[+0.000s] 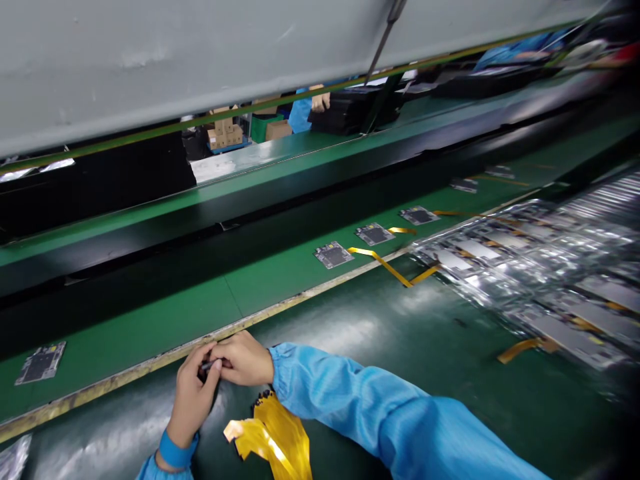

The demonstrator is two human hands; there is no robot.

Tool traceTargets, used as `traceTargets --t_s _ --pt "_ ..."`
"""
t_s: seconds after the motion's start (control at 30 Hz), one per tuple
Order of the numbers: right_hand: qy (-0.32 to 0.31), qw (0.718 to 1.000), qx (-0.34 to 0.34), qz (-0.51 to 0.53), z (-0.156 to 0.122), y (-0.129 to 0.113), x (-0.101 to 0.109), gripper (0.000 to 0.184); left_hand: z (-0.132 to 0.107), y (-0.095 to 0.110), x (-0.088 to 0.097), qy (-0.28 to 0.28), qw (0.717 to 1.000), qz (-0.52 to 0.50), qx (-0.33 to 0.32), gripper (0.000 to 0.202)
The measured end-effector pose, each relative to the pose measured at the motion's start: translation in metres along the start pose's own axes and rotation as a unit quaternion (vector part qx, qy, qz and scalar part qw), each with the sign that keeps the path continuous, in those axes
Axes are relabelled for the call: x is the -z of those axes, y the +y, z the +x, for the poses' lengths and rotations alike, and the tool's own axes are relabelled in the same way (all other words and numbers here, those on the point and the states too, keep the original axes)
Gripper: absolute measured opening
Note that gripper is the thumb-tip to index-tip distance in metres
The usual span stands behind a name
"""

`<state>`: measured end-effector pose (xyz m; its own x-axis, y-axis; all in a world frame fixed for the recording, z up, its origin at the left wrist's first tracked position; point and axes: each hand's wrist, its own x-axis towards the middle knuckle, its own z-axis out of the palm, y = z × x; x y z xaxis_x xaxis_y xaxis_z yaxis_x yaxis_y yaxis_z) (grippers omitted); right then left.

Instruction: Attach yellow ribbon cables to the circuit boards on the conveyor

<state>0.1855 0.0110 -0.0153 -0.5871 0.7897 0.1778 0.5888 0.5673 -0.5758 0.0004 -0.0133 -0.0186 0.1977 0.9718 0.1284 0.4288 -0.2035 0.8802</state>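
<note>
My left hand (pixel 196 390) and my right hand (pixel 246 359) meet at the near edge of the green belt, fingers closed together. Between the fingertips shows a small dark piece (pixel 205 366); its kind is mostly hidden. A blue band circles my left wrist. Just below my right hand lies a bundle of gold flex cables (pixel 280 437) with dark connector ends. On the belt, a bare circuit board (pixel 41 364) lies to the left. To the right is a circuit board (pixel 333 255) with a gold flex cable (pixel 383 259) reaching over the belt's edge.
More boards (pixel 374 233) lie in a line along the green belt (pixel 200 320). Clear plastic trays (pixel 500 247) with boards cover the bench at right. Overhead hangs a grey panel (pixel 200 53). Across the belt, a person's hand (pixel 320 101) touches stacked black trays (pixel 350 110).
</note>
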Motion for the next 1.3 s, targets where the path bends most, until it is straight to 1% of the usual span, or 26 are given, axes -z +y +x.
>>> traceTargets --t_s 0.23,0.53,1.07,1.3 --pt "0.012 1.0 0.003 -0.001 0.0 0.0002 -0.0012 0.005 0.0 -0.0015 0.0004 0.0 1.0 0.005 0.001 0.04" --pt "0.005 1.0 -0.003 -0.003 0.0 0.0005 -0.0021 0.005 0.0003 -0.0017 -0.0001 -0.002 1.0 0.002 0.002 0.04" --pt "0.014 1.0 0.0 0.005 -0.0006 0.0029 -0.0046 0.004 -0.0006 -0.0045 -0.0011 0.005 1.0 0.0 -0.002 0.04" --pt "0.0 1.0 -0.003 0.005 0.0002 0.0028 -0.0026 0.004 0.0004 -0.0024 -0.0004 0.0 1.0 0.005 -0.001 0.039"
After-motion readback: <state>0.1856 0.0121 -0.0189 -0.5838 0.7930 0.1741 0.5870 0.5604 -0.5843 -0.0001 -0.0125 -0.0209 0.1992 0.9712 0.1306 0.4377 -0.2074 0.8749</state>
